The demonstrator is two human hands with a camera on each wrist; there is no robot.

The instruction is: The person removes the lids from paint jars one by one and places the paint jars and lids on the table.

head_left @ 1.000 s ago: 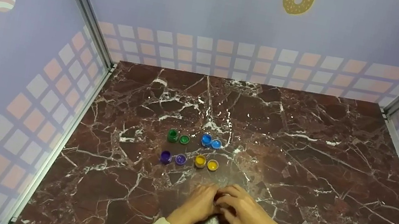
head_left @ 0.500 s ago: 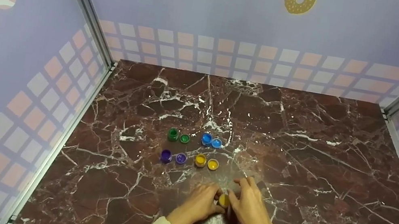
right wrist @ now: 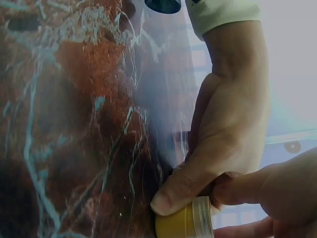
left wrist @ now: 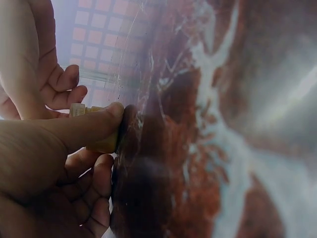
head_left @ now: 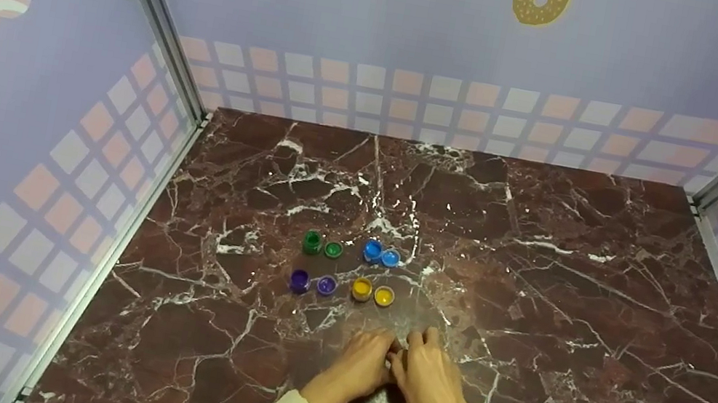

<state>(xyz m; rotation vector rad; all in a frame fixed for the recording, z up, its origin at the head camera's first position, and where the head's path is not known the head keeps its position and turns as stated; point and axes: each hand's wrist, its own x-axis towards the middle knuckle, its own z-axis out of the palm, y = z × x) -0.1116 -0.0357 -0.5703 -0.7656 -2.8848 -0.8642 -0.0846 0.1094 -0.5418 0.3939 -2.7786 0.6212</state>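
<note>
My left hand grips a small jar of yellow paint low against the table, thumb on its near side. At the jar's lid, the fingers of my right hand pinch the rim from the other side. In the head view both hands meet and cover this jar. The left wrist view shows the left thumb across the yellow jar, whose ribbed lid points toward the curled fingers of the right hand.
Beyond the hands stand open paint jars: green, blue, purple and yellow. Each has its upturned lid to its right, such as the yellow lid. Patterned walls enclose the marbled table.
Half a second ago my right hand was spread away from the jar, showing its yellow top. Now the right fingers are back over the lid. The left hand has stayed in place.
</note>
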